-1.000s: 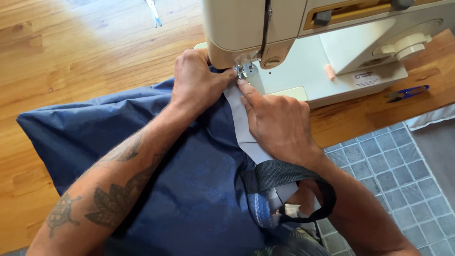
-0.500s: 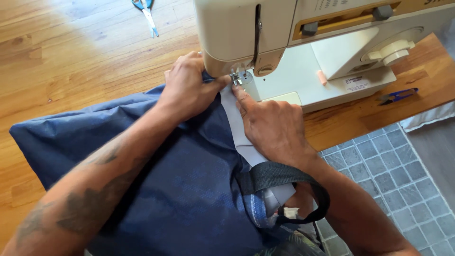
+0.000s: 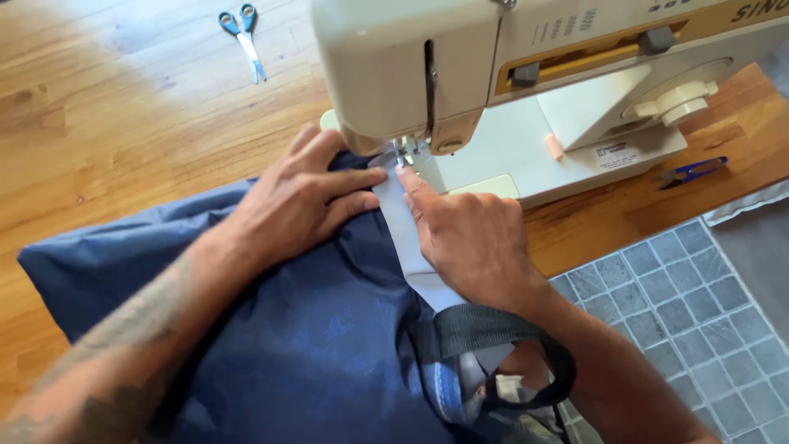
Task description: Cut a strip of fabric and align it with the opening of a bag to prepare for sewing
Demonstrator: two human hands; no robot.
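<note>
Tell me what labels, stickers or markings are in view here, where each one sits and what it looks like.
Sticker: on the sewing machine base, right of the needle; small white rectangle with dark print.
Lettering: top right of the machine body; dark capitals on a gold band.
No packages, signs or screens show.

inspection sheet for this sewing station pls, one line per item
Surface: wooden table, bare wood left of the machine.
Job's things: navy fabric with pale strip under cream sewing machine; black strap near the right wrist.
Clutter: blue scissors; blue snips.
Grippers: left hand flat on fabric; right hand pressing beside the strip.
Cables: nothing seen.
Surroundings: grey tiled floor.
</note>
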